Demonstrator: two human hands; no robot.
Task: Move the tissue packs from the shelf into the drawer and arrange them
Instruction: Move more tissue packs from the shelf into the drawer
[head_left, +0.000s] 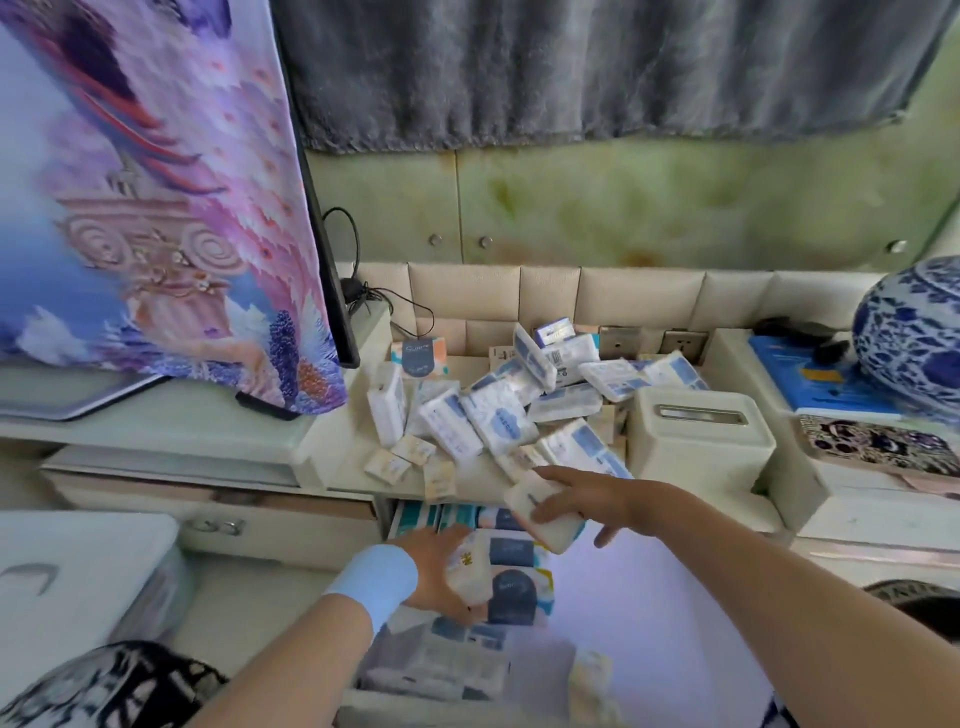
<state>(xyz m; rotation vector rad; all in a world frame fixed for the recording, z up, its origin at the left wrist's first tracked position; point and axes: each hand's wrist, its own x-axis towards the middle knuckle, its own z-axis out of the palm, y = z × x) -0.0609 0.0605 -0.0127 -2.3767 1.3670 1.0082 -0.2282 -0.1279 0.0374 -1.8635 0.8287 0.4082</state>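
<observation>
A heap of several white-and-blue tissue packs (498, 421) lies on the cream shelf (353, 467), with small beige packets (410, 457) at its front. Below, the open drawer (623, 613) holds flat rows of packs (511, 587) along its left side. My right hand (576, 501) grips a white tissue pack (540, 512) just past the shelf's front edge, above the drawer. My left hand (431, 569), with a blue wristband, holds another white pack (470, 569) down over the packs in the drawer.
A cream tissue box (696, 441) stands on the shelf to the right of the heap. A cloth-covered screen (156, 208) rises at the left, with cables behind it. A blue-and-white porcelain jar (914, 338) sits at the far right. A white lidded bin (78, 582) stands at lower left.
</observation>
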